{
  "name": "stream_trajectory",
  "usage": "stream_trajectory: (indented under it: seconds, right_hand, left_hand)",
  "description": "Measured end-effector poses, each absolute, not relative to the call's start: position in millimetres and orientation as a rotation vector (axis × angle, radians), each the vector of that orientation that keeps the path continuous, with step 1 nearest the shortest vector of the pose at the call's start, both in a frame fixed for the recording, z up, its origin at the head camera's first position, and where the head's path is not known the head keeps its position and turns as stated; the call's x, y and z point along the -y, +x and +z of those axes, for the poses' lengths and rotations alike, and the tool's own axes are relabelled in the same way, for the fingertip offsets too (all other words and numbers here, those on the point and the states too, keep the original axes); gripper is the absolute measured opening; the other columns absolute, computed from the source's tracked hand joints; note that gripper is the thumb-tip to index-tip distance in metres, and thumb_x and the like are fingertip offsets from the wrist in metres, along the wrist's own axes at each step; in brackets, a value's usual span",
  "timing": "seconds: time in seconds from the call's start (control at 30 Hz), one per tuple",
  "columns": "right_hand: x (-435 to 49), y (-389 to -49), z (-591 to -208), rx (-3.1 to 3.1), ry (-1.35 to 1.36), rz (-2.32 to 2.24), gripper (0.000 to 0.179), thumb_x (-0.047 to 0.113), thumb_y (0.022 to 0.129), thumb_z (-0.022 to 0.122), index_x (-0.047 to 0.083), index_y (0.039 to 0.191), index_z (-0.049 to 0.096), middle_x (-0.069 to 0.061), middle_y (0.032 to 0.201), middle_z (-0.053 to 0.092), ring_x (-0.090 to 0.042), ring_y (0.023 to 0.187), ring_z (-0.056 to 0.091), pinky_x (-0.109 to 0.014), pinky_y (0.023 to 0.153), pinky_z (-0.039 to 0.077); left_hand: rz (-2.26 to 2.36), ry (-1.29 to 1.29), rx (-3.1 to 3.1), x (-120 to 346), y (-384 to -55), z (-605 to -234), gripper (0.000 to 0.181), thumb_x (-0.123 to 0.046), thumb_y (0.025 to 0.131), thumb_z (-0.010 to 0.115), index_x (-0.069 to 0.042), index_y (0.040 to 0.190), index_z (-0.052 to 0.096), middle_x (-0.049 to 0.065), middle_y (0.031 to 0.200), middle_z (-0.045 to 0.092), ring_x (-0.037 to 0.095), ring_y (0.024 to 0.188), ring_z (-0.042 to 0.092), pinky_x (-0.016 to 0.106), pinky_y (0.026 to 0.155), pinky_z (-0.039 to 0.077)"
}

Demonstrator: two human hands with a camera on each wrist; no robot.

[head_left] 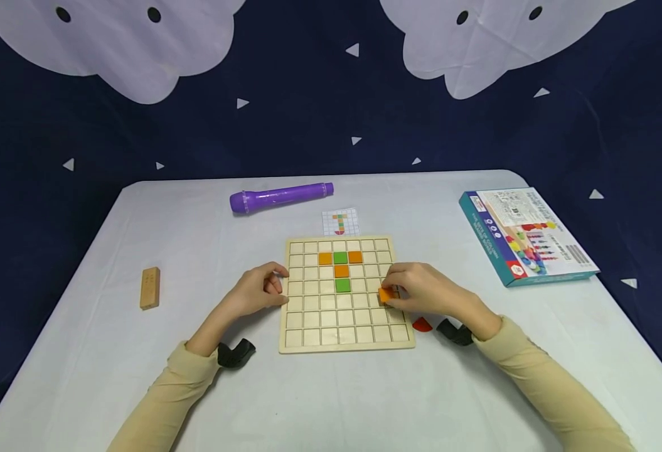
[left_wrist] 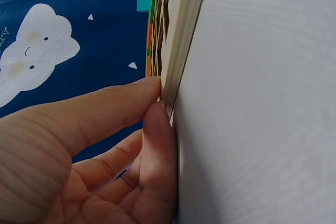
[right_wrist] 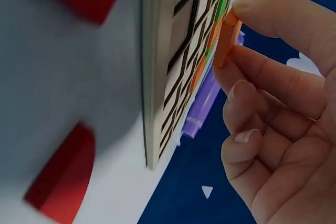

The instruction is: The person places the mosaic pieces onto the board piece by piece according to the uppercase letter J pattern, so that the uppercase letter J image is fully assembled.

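A wooden grid board [head_left: 347, 346] lies on the table with green squares [head_left: 343, 285] and orange squares [head_left: 341, 270] laid in a T-like pattern. At its left edge, my left hand [head_left: 258, 290] holds the rim with the thumb and fingertips; the left wrist view shows them against the board's side [left_wrist: 181, 40]. My right hand [head_left: 423, 290] is over the right part of the board, pinching an orange square block [right_wrist: 227, 39] between thumb and fingers. In the right wrist view the block is raised off the grid. Beyond the board lies a small pattern card [head_left: 351, 220].
Near the board's lower right corner lies a red wedge-shaped piece [head_left: 422, 324]; the right wrist view shows two red pieces [right_wrist: 65, 174]. A purple tube [head_left: 282, 198] lies behind, a game box [head_left: 528, 235] at right, a wooden block [head_left: 150, 288] at left.
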State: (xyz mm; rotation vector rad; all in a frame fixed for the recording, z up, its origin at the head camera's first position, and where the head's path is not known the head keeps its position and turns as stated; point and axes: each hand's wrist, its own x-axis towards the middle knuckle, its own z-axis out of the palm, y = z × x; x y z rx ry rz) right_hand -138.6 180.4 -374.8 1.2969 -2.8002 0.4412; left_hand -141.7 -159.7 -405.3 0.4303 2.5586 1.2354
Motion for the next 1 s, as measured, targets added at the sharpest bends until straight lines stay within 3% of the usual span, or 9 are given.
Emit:
stream_trajectory:
  seconds: [0.3,0.8,1.0]
  right_hand:
    - [-159,-140,-377,2.769,1.347,0.363,0.013,0.021,0.078,0.073,0.009,0.083,0.071,0.001,0.081,0.065,-0.005,0.069,0.053,-0.019,0.064,0.048]
    - [-131,-141,-378,2.781,1.384,0.305,0.006,0.018,0.078,0.072,0.012,0.079,0.071,0.003,0.076,0.065,-0.004,0.066,0.053,-0.018,0.062,0.045]
    - [-123,-141,-377,2.82,1.377,0.297,0.007,0.019,0.076,0.072,0.013,0.078,0.07,0.005,0.072,0.061,-0.003,0.061,0.045,-0.017,0.056,0.038]
  left_hand:
    - [1.232,0.441,-2.569,162,-142,-408,0.044,-0.004,0.075,0.074,0.001,0.114,0.056,0.009,0.079,0.058,0.011,0.064,0.052,0.02,0.055,0.044]
    - [1.233,0.438,-2.561,161,-142,-407,0.044,-0.004,0.075,0.074,0.001,0.114,0.056,0.008,0.079,0.058,0.011,0.064,0.051,0.02,0.056,0.043]
    - [1.237,0.434,-2.56,161,-142,-408,0.044,-0.003,0.074,0.074,0.001,0.114,0.056,0.009,0.079,0.058,0.011,0.063,0.051,0.02,0.055,0.043]
